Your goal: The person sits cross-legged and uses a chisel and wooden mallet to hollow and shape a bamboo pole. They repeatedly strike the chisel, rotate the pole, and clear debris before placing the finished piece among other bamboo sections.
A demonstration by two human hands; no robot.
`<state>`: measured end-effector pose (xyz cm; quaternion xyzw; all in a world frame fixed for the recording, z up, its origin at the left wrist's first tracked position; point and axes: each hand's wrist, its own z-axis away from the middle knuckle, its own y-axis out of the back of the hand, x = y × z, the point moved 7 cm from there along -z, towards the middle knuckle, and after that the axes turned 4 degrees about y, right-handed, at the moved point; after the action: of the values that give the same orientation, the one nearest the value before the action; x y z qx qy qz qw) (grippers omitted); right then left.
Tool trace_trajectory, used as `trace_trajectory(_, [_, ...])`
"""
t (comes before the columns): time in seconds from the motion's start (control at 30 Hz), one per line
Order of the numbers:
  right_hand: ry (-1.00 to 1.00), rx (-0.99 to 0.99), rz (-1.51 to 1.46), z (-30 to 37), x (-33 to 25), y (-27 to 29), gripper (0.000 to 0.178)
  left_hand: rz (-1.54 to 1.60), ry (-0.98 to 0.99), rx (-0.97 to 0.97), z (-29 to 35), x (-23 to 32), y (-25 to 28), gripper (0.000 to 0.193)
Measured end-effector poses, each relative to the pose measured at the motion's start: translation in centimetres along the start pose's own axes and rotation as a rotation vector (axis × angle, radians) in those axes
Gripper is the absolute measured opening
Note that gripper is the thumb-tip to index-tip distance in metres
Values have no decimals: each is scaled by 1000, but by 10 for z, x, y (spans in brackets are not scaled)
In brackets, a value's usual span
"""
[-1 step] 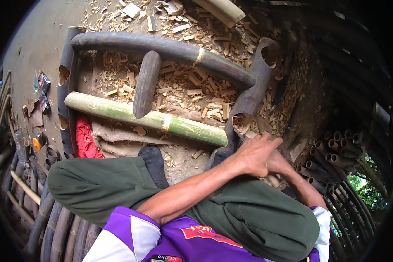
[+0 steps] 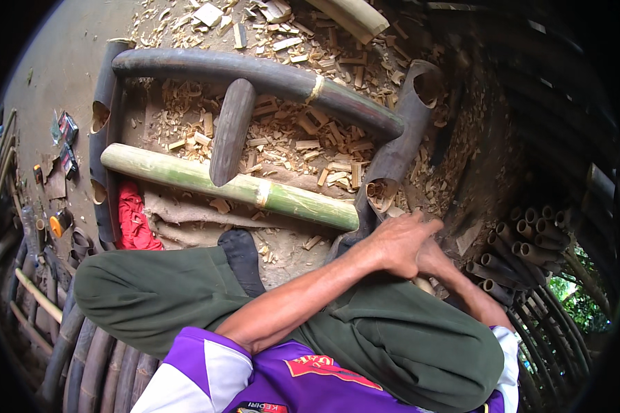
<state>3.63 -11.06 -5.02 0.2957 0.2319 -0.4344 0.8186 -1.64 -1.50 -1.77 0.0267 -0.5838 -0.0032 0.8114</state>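
Beyond my crossed legs, my left hand (image 2: 398,242) is bent at the wrist and closed, its fingers curling toward the right; what it grips is hidden. My right hand (image 2: 430,259) meets it from the right, and its fingers are mostly covered. Both hands are beside the near end of a dark bamboo post (image 2: 408,134) with cut holes. A dark bamboo rail (image 2: 220,67) joins that post to another notched post (image 2: 106,86) on the left. Between the posts lie a pale green bamboo length (image 2: 186,172) and a short dark bamboo piece (image 2: 231,131) whose near end overlaps it.
Wood chips (image 2: 317,124) litter the ground inside and beyond the frame. A red cloth (image 2: 133,219) lies by the left post. Farther left are small packages (image 2: 69,144) and an orange-and-black tool (image 2: 60,221). Bamboo tubes (image 2: 527,237) are stacked at right; more poles (image 2: 96,372) lie lower left.
My hands have shifted very slightly and stay together at the same place. The bamboo pieces have not visibly moved.
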Motion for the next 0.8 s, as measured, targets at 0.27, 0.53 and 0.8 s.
trace_trajectory(0.27, [-177,113,-198,-14,4,-14,47,-171,-4,-267,-4,-1,14,89])
trace_trajectory(0.53, [-210,161,-220,-9,-8,-30,38,-98,-76,-209,16,-6,6,79])
trace_trajectory(0.8, [-188,483,-1381,-19,-33,-68,33,-258,-105,372,65,38,64,90])
